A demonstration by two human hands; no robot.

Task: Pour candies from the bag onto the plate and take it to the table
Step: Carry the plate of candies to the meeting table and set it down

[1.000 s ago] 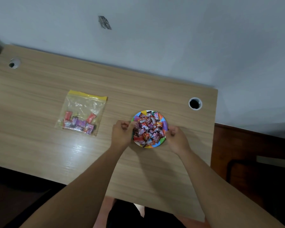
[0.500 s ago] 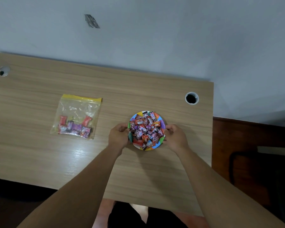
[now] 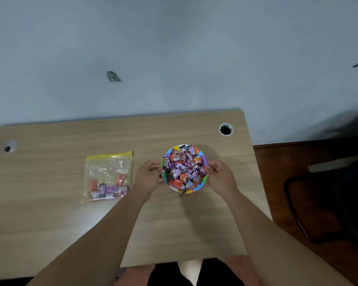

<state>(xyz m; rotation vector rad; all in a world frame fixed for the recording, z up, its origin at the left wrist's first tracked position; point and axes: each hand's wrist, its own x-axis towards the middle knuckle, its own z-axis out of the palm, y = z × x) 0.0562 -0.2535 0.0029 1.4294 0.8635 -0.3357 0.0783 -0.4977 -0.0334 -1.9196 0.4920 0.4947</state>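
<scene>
Multicoloured plate [image 3: 197,188] (bag [image 3: 109,174] yellow-topped)

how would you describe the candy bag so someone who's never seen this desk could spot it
On the wooden desk, look to the left of the colourful plate that two hands hold. The bag lies flat there, apart from the plate. It is clear plastic with a yellow zip strip and only a few candies left at its near end.

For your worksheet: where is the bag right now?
In the head view, the bag lies flat on the desk, beside the left hand, apart from the plate.
</scene>
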